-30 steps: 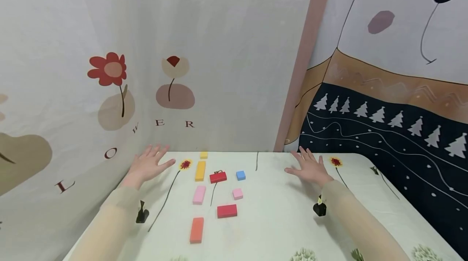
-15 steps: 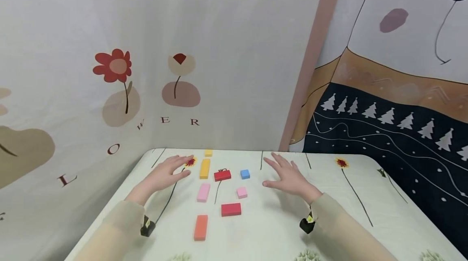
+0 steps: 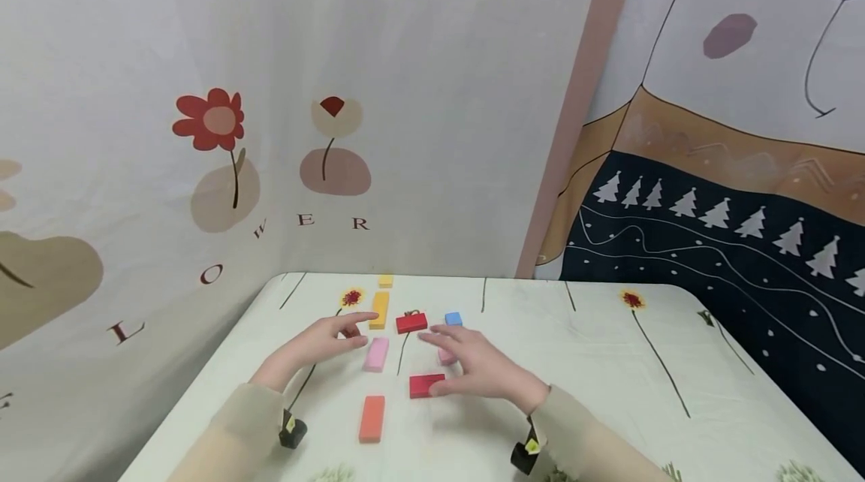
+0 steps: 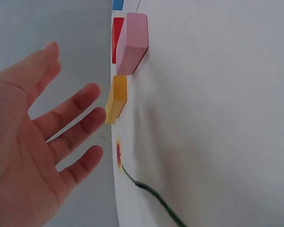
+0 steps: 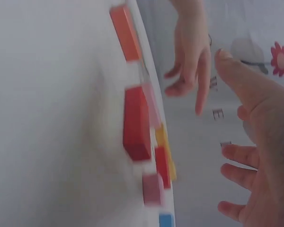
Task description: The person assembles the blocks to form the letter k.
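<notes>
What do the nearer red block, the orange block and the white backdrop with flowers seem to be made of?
Nearer red block: perhaps painted wood or plastic, smooth and fairly matte; colour even, edges straight, no grain visible. Orange block: same look, same doubt. Backdrop: probably cloth, matte, since soft folds and creases show in it.

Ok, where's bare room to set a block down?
Large free patch: between the right hand and the right-hand sunflower print. Smaller: between the orange block and right sleeve. Crowded: between the left hand and right hand, around the pink bar and far red block.
</notes>
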The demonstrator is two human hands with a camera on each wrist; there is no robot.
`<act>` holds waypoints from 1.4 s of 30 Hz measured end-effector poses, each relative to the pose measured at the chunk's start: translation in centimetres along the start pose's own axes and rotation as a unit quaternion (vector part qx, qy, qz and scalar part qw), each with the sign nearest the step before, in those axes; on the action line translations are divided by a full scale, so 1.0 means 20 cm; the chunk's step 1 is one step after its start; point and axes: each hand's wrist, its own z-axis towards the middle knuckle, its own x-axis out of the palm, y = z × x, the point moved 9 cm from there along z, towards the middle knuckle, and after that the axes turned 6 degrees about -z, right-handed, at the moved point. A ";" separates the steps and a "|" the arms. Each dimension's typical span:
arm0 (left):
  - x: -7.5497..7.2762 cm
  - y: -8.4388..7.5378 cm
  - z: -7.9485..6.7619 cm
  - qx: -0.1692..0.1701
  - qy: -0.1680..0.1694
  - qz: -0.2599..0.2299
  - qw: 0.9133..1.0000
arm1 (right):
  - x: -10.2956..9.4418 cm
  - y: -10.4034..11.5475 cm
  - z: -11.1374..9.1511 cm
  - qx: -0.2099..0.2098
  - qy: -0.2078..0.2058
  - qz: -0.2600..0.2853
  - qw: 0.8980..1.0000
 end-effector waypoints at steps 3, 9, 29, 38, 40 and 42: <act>0.04 0.00 0.00 -0.001 0.018 -0.011 1.000 | 0.07 0.10 0.02 -0.018 0.015 -0.013 1.000; 0.10 0.03 -0.01 -0.033 0.048 -0.038 0.998 | 0.16 0.27 0.05 -0.071 0.020 -0.054 0.996; 0.18 0.08 -0.02 -0.078 0.044 -0.073 0.993 | 0.41 0.42 0.12 -0.033 0.120 -0.010 0.992; 0.21 0.07 -0.01 -0.049 0.056 -0.081 0.994 | 0.46 0.40 0.13 -0.040 0.114 -0.018 0.992; 0.21 0.07 -0.02 -0.050 0.056 -0.081 0.994 | 0.45 0.41 0.13 -0.045 0.111 -0.023 0.993; 0.21 0.08 -0.02 -0.049 0.056 -0.077 0.994 | 0.45 0.41 0.13 -0.048 0.111 -0.025 0.992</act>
